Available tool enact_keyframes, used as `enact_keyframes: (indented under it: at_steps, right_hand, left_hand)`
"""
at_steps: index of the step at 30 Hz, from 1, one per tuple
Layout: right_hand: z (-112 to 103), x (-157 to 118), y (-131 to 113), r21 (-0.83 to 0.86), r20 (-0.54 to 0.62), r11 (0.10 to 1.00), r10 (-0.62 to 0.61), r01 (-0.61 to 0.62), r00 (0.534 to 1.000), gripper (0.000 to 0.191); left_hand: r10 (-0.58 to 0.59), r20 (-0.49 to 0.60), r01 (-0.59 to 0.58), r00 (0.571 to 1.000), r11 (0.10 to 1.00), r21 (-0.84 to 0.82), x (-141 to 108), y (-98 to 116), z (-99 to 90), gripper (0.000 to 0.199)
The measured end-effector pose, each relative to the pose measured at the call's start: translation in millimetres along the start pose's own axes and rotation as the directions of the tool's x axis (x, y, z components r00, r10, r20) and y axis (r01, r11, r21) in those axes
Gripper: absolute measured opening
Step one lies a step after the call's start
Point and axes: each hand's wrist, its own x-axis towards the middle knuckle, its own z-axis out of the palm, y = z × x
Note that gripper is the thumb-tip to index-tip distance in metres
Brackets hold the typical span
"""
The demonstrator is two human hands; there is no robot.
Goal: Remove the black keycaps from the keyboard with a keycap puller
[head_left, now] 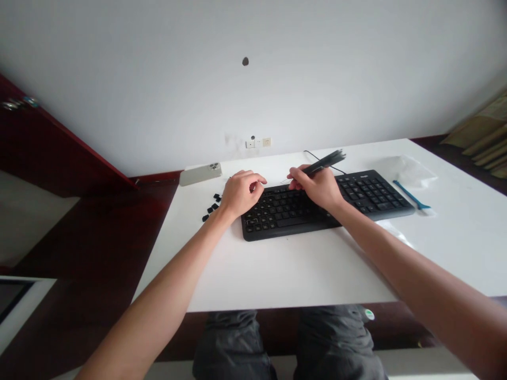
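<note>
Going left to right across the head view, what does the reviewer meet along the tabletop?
Loose black keycaps, left hand, right hand gripping a black bundle, blue pry tool.

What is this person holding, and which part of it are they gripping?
The right hand grips a dark brush-like tool near its lower end, the far end sticking out past the fingers. The left hand shows nothing held.

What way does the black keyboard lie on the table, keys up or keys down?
Keys up: the black keyboard lies flat on the white table, its key rows facing upward.
</note>
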Motion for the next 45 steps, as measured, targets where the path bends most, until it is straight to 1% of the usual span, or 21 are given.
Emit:
enact_keyframes:
  at_steps: [2, 5, 7, 8, 10, 12, 16, 18, 21, 26, 29, 32, 35, 39, 41, 42, 45]
  right_hand:
    - [0, 10, -8, -0.014, 0.063, 1.000, -0.004, 0.004, 0.998, 0.036]
    - [0, 20, -14, -0.070, 0.116, 0.992, -0.100, 0.108, 0.988, 0.034]
    - [-2, 20, -9, -0.058, 0.133, 0.991, -0.115, 0.124, 0.984, 0.034]
    - [-4, 19, -5, -0.039, 0.139, 0.994, -0.095, 0.102, 0.986, 0.034]
    - [-9, 18, 4, -0.080, 0.217, 0.992, -0.076, 0.095, 0.973, 0.032]
    - [-14, 18, 10, -0.055, 0.269, 0.995, -0.061, 0.079, 0.961, 0.032]
    - [-25, 21, 7, 0.034, 0.405, 0.999, -0.030, 0.018, 0.914, 0.028]
    - [-29, 22, 3, 0.041, 0.470, 0.999, -0.047, 0.032, 0.881, 0.023]
    - [-33, 23, 1, 0.020, 0.537, 0.999, -0.052, 0.049, 0.842, 0.020]
    - [-34, 22, 4, -0.011, 0.523, 0.999, -0.029, 0.041, 0.852, 0.022]
    - [-34, 21, 4, 0.004, 0.570, 0.999, -0.038, 0.043, 0.821, 0.022]
    - [-33, 18, 2, -0.018, 0.602, 0.998, -0.039, 0.063, 0.797, 0.021]
    - [-34, 13, -3, -0.051, 0.619, 0.992, -0.060, 0.116, 0.783, 0.017]
    - [-34, 8, -11, -0.079, 0.619, 0.971, -0.132, 0.228, 0.774, 0.011]
    - [-33, 6, -13, -0.093, 0.612, 0.965, -0.139, 0.245, 0.779, 0.009]
    - [-32, 5, -13, -0.097, 0.601, 0.967, -0.131, 0.235, 0.788, 0.008]
    - [-26, 4, -10, -0.111, 0.548, 0.982, -0.070, 0.155, 0.834, 0.010]
  left_hand:
    - [-0.034, -0.006, 0.034, 0.999, 0.999, -0.006, -1, -2, -2.0, 0.023]
    - [-0.021, 0.033, 0.022, 0.999, 1.000, -0.011, -1, -1, -2.0, 0.022]
    - [0.011, 0.091, -0.009, 0.996, 1.000, -0.023, -2, 2, -1.3, 0.022]
    - [0.031, 0.122, -0.027, 0.992, 0.999, -0.033, -3, 4, -0.9, 0.022]
    - [0.079, 0.163, -0.070, 0.984, 0.996, -0.057, -4, 6, -0.2, 0.021]
    - [0.116, 0.193, -0.103, 0.974, 0.992, -0.073, -6, 8, 0.7, 0.024]
    - [0.158, 0.275, -0.148, 0.948, 0.987, -0.057, -8, 9, 2.8, 0.033]
    - [0.173, 0.311, -0.167, 0.934, 0.985, -0.045, -9, 10, 3.6, 0.036]
    - [0.166, 0.323, -0.163, 0.932, 0.986, -0.036, -10, 13, 4.0, 0.036]
    - [0.118, 0.300, -0.112, 0.947, 0.993, -0.036, -10, 16, 3.9, 0.028]
    - [0.098, 0.291, -0.092, 0.952, 0.995, -0.034, -9, 15, 4.2, 0.027]
    - [0.084, 0.278, -0.079, 0.957, 0.996, -0.029, -10, 14, 5.1, 0.028]
    - [0.077, 0.266, -0.071, 0.961, 0.997, -0.032, -10, 13, 5.8, 0.029]
    - [0.069, 0.270, -0.065, 0.960, 0.998, -0.024, -10, 13, 6.3, 0.029]
    - [0.064, 0.271, -0.061, 0.960, 0.998, -0.020, -10, 13, 6.5, 0.029]
    - [0.063, 0.270, -0.059, 0.961, 0.998, -0.021, -10, 13, 6.5, 0.029]
    - [0.059, 0.261, -0.053, 0.964, 0.998, -0.030, -10, 13, 6.4, 0.028]
